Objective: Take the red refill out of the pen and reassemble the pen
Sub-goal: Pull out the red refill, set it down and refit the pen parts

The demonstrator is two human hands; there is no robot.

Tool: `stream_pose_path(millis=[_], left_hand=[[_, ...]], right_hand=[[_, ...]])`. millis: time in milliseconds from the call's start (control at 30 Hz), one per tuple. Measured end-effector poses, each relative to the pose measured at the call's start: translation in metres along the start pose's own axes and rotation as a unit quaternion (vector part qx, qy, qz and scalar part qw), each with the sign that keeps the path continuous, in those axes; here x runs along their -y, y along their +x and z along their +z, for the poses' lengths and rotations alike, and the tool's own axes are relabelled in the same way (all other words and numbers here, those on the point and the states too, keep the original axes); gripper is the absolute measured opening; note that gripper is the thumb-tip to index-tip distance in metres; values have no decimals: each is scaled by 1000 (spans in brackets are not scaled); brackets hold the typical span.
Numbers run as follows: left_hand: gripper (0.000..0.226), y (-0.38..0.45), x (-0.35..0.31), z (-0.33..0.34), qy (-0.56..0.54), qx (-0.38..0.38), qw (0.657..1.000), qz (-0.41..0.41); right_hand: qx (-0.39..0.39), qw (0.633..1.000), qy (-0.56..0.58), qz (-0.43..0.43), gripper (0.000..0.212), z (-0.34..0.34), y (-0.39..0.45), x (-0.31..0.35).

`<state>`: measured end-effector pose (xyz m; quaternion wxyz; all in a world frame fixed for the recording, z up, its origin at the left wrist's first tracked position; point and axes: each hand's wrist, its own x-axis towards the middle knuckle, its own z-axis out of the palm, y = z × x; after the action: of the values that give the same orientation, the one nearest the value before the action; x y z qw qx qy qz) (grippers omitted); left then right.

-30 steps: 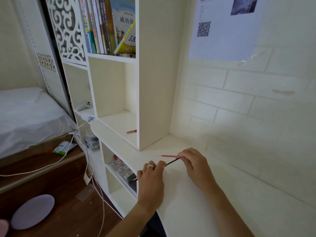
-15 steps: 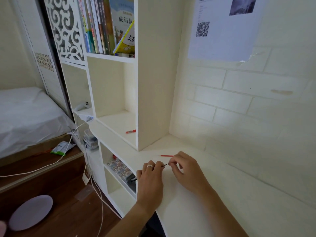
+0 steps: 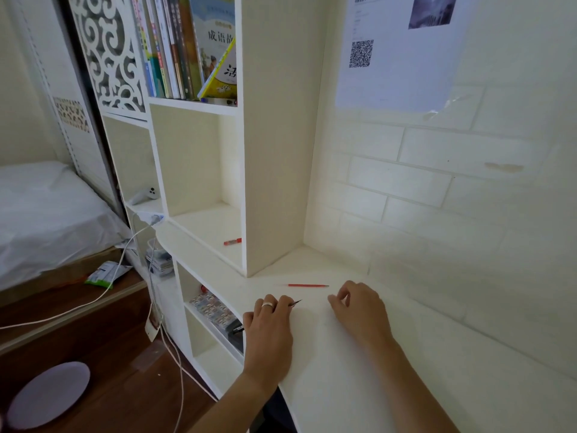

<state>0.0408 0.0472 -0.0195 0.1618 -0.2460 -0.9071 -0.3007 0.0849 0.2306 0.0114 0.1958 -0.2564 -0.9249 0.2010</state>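
Observation:
My left hand [image 3: 270, 331], with a ring on one finger, is closed around a thin dark pen [image 3: 295, 303]. The pen's pointed tip sticks out past my fingers to the right and its back end shows below my palm. The red refill [image 3: 307, 285] lies loose on the white desk [image 3: 343, 385] just beyond both hands. My right hand [image 3: 359, 310] hovers to the right of the pen tip with its fingers curled; I cannot tell whether a small part is pinched in them.
A white bookcase [image 3: 274, 135] stands at the desk's left, with books on top and a short red pen piece [image 3: 232, 241] in its open cubby. A brick-pattern wall bounds the back and right. White cables [image 3: 150, 276] hang off the left edge.
My right hand has let go of the pen's front end and drawn back to the right. Less of the pen shows beyond my left fingers than before.

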Motion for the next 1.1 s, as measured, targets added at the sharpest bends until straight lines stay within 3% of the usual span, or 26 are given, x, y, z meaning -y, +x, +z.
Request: stream_pose_path(millis=[167,300,433,1100], left_hand=[[28,1,0,0,4,-1,1000,1],[28,0,0,0,8,-4,1000,5],[28,0,0,0,7,-3,1000,6],[29,0,0,0,-17,-3,1000,22]], right_hand=[[-2,999,-24,-37,11,3,1,0],[-18,988,128,-89,12,2,-1,10],[43,961,243,-124,12,-2,-9,22],[108,947,253,-167,13,3,-15,31]])
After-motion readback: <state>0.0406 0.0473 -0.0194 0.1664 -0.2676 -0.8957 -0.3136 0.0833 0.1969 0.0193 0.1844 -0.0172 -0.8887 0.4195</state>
